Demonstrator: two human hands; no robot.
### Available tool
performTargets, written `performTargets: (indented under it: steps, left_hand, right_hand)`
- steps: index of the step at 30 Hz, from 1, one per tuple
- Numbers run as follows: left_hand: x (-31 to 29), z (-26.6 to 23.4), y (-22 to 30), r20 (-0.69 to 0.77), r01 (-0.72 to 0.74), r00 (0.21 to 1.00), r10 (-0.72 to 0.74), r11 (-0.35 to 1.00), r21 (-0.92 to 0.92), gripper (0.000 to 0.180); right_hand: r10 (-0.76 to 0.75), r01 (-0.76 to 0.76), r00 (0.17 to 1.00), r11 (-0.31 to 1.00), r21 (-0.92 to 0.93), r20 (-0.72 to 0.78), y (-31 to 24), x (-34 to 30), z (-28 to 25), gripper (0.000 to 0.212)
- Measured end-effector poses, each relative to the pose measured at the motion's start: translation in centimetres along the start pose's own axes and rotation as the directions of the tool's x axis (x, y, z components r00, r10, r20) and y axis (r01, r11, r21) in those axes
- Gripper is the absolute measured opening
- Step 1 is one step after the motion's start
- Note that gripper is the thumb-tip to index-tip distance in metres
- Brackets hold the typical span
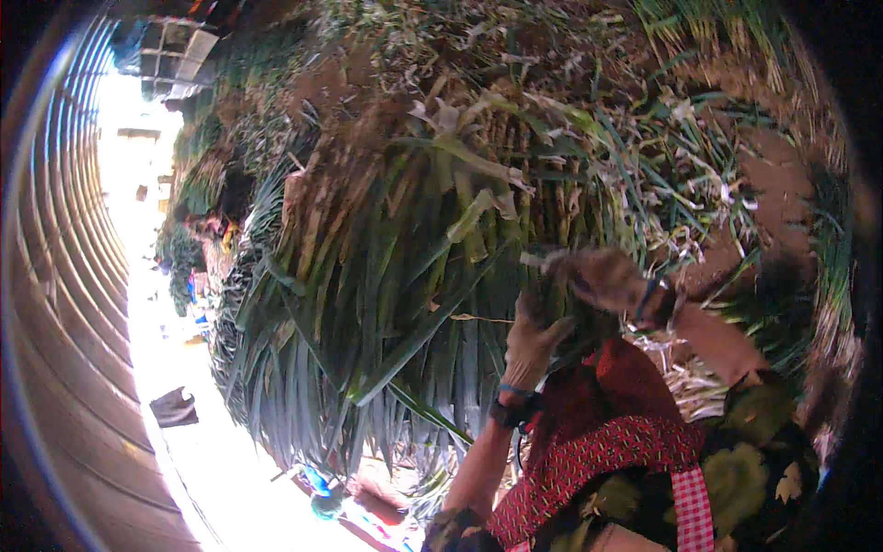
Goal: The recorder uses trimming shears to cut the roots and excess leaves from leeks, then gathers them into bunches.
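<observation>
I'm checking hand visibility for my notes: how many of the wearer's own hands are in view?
2. The left hand is by the long green leaves; the right hand, blurred, is above and right of it in the picture. Neither is fully hidden.

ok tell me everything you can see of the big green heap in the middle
The heap is a thick layer of long, flat, dark green leaves, mostly side by side, tips toward the picture's lower edge. Its upper part looks yellowish brown. A few leaves lie slantwise across it. The left hand seems to rest against its right side; whether the blurred right hand touches it is unclear.
</observation>
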State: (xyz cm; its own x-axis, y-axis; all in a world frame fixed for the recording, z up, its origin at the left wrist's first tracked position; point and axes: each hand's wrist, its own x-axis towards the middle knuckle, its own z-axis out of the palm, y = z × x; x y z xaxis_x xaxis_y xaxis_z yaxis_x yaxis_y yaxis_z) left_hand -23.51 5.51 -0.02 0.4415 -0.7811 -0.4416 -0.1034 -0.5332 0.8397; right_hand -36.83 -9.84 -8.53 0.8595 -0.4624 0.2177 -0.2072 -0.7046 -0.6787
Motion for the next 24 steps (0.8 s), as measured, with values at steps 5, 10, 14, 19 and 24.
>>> performTargets:
  steps: [5,10,14,19,24]
  left_hand:
    - [0.6,0.0,3.0,-0.133,0.131,0.983,-0.129,0.991,0.004,0.052]
    - [0.8,-4.0,2.1,0.002,0.083,0.995,-0.096,0.856,-0.510,0.029]
    - [0.5,-7.7,0.7,0.116,0.138,0.989,-0.095,0.875,-0.465,0.028]
    - [0.0,-9.8,0.2,0.207,0.210,0.971,-0.119,0.837,-0.506,0.032]
    - [0.7,-15.2,-0.6,0.152,0.020,0.987,0.045,0.916,-0.401,0.038]
  right_hand:
    - [0.173,-0.176,0.973,0.984,0.007,0.153,-9.3,-1.4,-1.1,0.047]
    - [0.040,-0.039,0.999,0.998,0.057,-0.024,-14.4,-1.5,-4.6,0.068]
    - [0.081,-0.076,0.991,0.996,-0.055,0.105,-16.2,-1.5,-3.4,0.086]
    - [0.077,-0.094,0.991,0.983,0.155,0.113,-17.4,-0.1,-0.2,0.100]
    - [0.191,-0.220,0.953,0.970,0.100,0.236,-19.6,2.8,2.0,0.090]
